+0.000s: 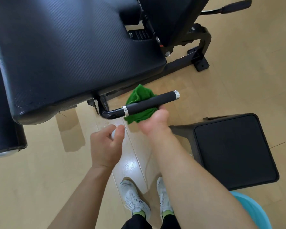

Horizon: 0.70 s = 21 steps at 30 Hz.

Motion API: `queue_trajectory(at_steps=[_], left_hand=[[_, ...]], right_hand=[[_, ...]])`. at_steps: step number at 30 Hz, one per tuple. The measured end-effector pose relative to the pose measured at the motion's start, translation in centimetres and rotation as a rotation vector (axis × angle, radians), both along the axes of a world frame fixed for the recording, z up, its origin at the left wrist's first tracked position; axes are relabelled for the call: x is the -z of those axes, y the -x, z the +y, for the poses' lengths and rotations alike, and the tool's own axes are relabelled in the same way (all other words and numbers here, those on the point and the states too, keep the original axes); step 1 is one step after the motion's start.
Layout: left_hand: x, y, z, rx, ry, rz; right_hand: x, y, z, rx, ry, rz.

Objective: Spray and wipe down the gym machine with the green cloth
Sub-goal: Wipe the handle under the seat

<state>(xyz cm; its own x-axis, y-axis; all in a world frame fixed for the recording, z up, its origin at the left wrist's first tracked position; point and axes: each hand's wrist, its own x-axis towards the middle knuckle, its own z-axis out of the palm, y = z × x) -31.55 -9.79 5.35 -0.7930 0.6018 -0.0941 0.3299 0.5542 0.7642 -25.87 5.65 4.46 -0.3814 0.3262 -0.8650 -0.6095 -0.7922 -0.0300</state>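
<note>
While the broad padded seat (pixel 64 52) of the black gym machine (pixel 205 38), vinyl embossed in a fine weave, fills the far left, a square matte black stool (pixel 234 151) stands at right. The right hand (pixel 155 121) grips a crumpled green cloth (pixel 139 95) against the machine's cylindrical chrome-ringed handle (pixel 149 103); the left hand (pixel 106 146) curls round a small white object (pixel 113 133), mostly hidden.

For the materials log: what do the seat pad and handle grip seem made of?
Seat pad: likely vinyl or faux leather; black, carbon-weave texture, soft sheen.
Handle grip: probably matte rubber or foam; dull black, between shiny metal collars.
</note>
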Motion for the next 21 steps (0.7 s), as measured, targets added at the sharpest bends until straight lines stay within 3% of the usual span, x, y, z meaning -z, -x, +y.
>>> queue_trajectory(at_steps=[7, 13, 15, 18, 21], left_hand=[[0.2, -1.0, 0.6, 0.063, -0.032, -0.072], [-1.3, 1.3, 0.4, -0.003, -0.061, -0.057], [-1.7, 1.7, 0.4, 0.000, -0.070, -0.041], [-2.1, 1.5, 0.8, 0.021, -0.060, -0.036], [-2.4, 0.8, 1.4, 0.050, -0.057, -0.022]], right_hand=[[1.2, -3.5, 4.2, 0.196, -0.011, -0.147], [-0.9, 0.8, -2.7, 0.086, -0.053, 0.087], [-1.1, 0.8, -4.0, 0.058, -0.042, 0.084], [-0.7, -2.1, -2.9, 0.105, -0.091, -0.049], [-1.8, -4.1, -1.2, 0.102, -0.310, -0.360]])
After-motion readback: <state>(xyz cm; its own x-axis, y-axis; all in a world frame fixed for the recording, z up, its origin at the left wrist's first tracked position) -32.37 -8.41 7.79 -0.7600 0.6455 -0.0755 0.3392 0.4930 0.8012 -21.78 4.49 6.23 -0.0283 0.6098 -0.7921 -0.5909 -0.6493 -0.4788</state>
